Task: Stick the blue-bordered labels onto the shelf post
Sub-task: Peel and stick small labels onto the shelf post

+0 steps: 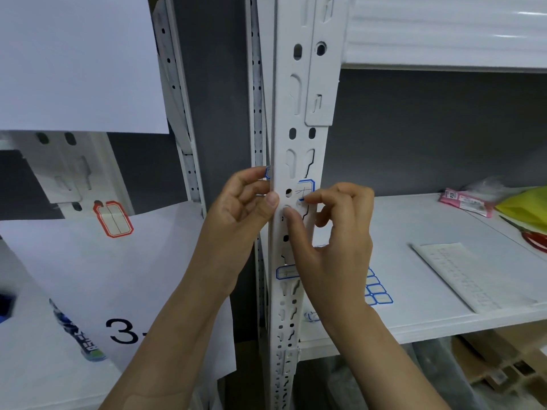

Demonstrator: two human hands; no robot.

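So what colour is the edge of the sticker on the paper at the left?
Red, on the sticker in the head view.

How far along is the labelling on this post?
Done: one blue label already sits low on the post. In hand: both hands work a second label at the post's middle; the right hand presses it on while the left hand pinches the post's edge. Left: the sheet on the shelf still holds several blue labels.
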